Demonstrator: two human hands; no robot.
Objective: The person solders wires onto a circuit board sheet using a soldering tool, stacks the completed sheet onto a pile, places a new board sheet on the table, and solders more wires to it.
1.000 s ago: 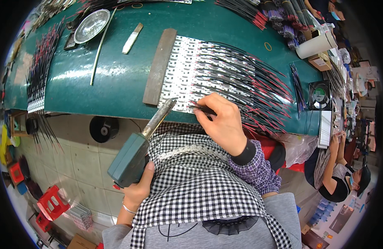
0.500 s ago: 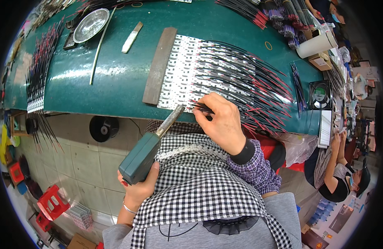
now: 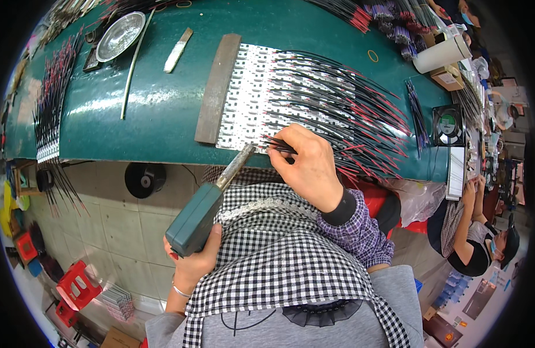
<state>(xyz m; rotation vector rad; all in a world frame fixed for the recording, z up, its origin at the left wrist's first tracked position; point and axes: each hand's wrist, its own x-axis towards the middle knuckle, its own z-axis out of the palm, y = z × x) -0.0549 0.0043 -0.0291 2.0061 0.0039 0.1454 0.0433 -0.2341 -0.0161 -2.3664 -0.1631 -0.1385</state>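
Observation:
My left hand (image 3: 196, 258) is closed around the green body of a soldering gun (image 3: 193, 220). Its metal tip reaches the near edge of a white circuit board panel (image 3: 239, 98), close to my right fingertips. My right hand (image 3: 307, 165) pinches black wires (image 3: 274, 142) against that same near edge. Rows of black wires with red ends (image 3: 366, 110) run from the panel out to the right. Along the panel's left side lies a flat grey-brown bar (image 3: 218, 87). My palm and fingers partly hide the pinched wires.
On the green table (image 3: 145, 133) lie a metal dish (image 3: 121, 37), a thin rod (image 3: 131, 75) and a wrapped blade-like strip (image 3: 178, 51). A wired panel (image 3: 49, 148) overhangs the left edge. At right stand a fan (image 3: 448, 125) and a white cylinder (image 3: 441, 54); a co-worker (image 3: 482, 249) sits beyond.
The view has shifted slightly, so the panel and bar appear a little further left and up. Both hands keep their grips, with the soldering tip still beside the right fingertips.

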